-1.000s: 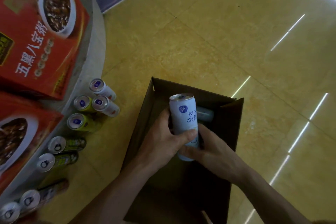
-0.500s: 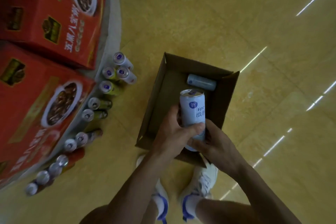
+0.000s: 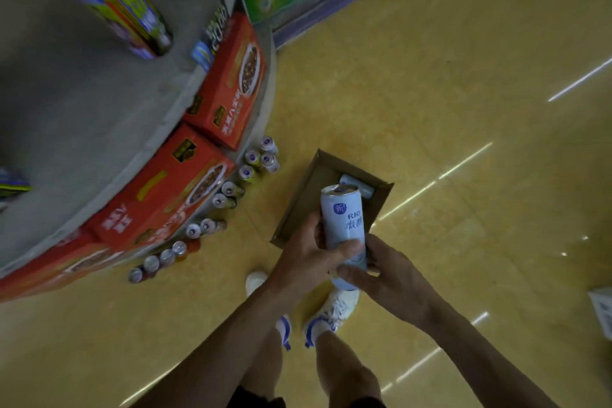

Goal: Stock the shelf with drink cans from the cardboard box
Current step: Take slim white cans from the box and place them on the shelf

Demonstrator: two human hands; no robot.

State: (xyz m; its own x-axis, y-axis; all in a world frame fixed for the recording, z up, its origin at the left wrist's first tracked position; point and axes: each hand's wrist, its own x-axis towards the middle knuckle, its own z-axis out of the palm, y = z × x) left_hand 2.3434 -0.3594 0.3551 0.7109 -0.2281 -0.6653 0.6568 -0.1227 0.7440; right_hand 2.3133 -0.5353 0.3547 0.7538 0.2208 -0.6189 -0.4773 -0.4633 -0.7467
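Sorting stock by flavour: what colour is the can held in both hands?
The can is pale blue-white with purple lettering; the head view shows it best.

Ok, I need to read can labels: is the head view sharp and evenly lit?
Head view: the held can reads "RIO" sharply; the cans beside the shelf are dim and too small to read; the colourful container top left is motion-smeared; glare streaks cross the floor; the shelf edge curves from wide-angle distortion.

boxed can (image 3: 367,189) half hidden behind held can (image 3: 342,222), shelf bottle (image 3: 122,3) blurred, white crate (image 3: 604,310) cut off
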